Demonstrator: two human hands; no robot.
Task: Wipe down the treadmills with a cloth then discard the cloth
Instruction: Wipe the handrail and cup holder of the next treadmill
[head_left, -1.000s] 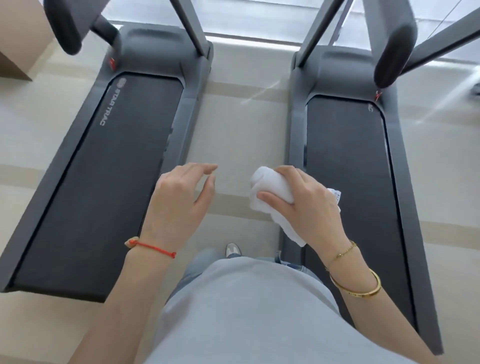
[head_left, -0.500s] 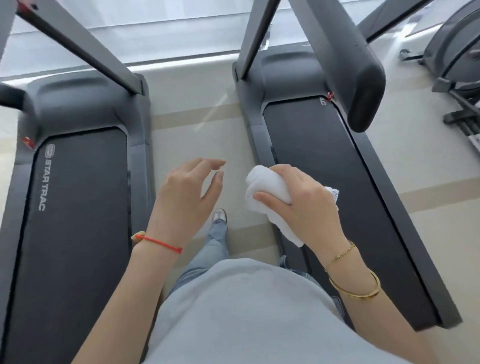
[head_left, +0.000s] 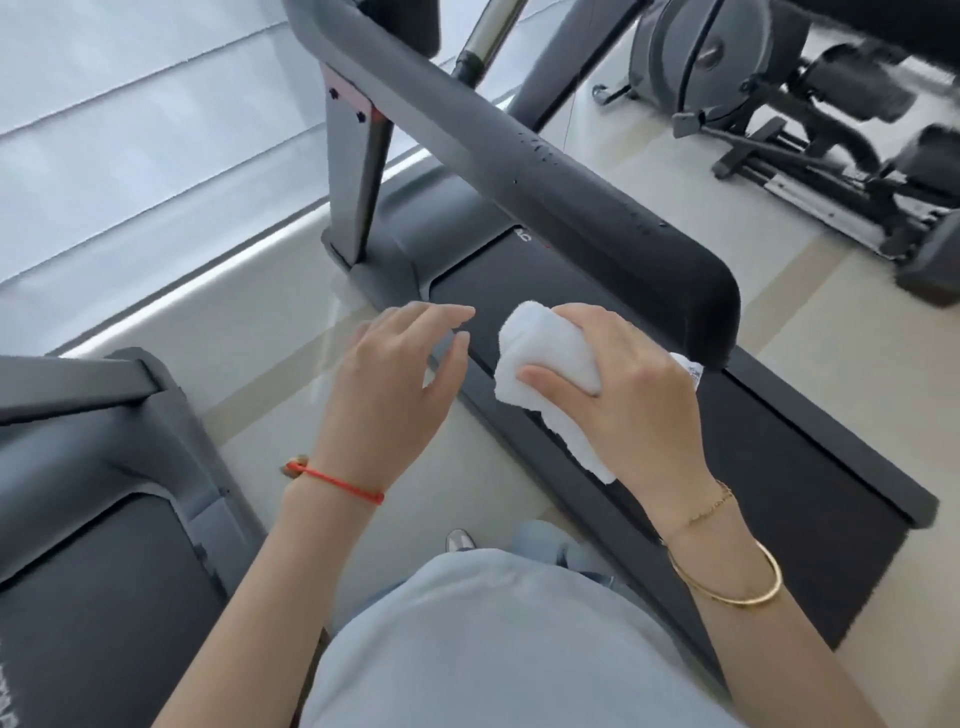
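Observation:
My right hand (head_left: 623, 395) grips a folded white cloth (head_left: 545, 364) in the air above the belt of the right treadmill (head_left: 810, 467). That treadmill's dark padded handrail (head_left: 571, 197) runs diagonally just beyond the cloth, its rounded end close to my right knuckles. My left hand (head_left: 395, 374) hovers beside the cloth with fingers relaxed and slightly spread, holding nothing. A second treadmill (head_left: 104, 519) lies at the lower left.
A strip of pale floor (head_left: 291, 374) separates the two treadmills, and I stand on it. An elliptical machine (head_left: 779, 104) stands at the upper right. A window with light blinds (head_left: 130, 130) fills the upper left.
The view has swung right and closer to the right treadmill, bringing its handrail near my hands. Both hands keep the same pose, the cloth still in my right hand.

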